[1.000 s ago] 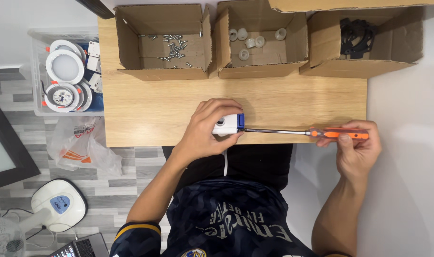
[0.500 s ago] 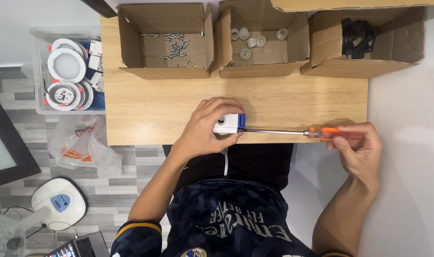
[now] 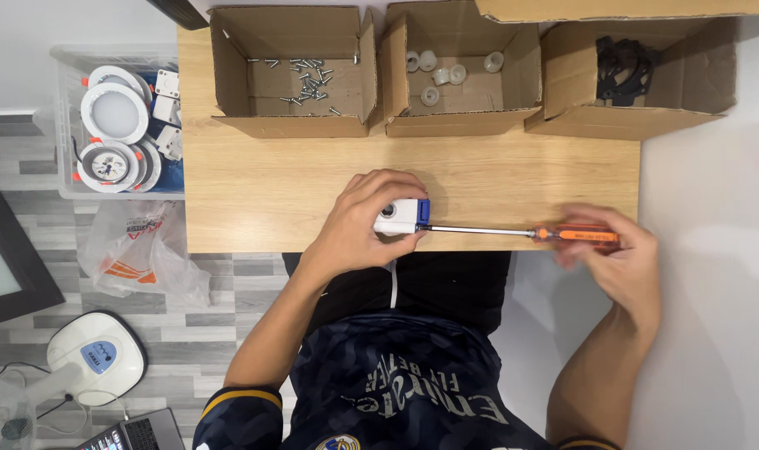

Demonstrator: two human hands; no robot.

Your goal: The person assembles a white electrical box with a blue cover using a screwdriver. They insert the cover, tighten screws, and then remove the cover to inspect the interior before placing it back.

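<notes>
Here, left hand (image 3: pixel 364 218) curled over a small white box (image 3: pixel 399 216) with a blue end, at the near edge of the wooden table (image 3: pixel 263 187); fingers wrapped over the top, thumb side below, pinching the box and pinning it to the wood. White cord (image 3: pixel 393 283) hanging from under the box, down over the lap. Right hand (image 3: pixel 617 258) off the table's right corner, fingers closed round the orange handle of a screwdriver (image 3: pixel 521 232); hand blurred, exact finger placement not readable. Shaft lying level, parallel to the table edge, tip meeting the blue end of the box. Along the far edge, three open cardboard boxes side by side: screw box (image 3: pixel 292 71) on the left with loose screws scattered on its floor, middle box (image 3: pixel 459 71) with a few small white round parts, right box (image 3: pixel 638 75) with a heap of black parts in one corner. Left of the table, clear bin (image 3: pixel 67 125) on the floor holding round white lamps and small white blocks. Below that, crumpled plastic bag (image 3: pixel 142 250) on grey plank flooring, just beside the table's near left corner. Further down left, white round device (image 3: pixel 96 358) with a blue centre, well apart from both hands. Dark jersey filling the bottom middle of the view.
</notes>
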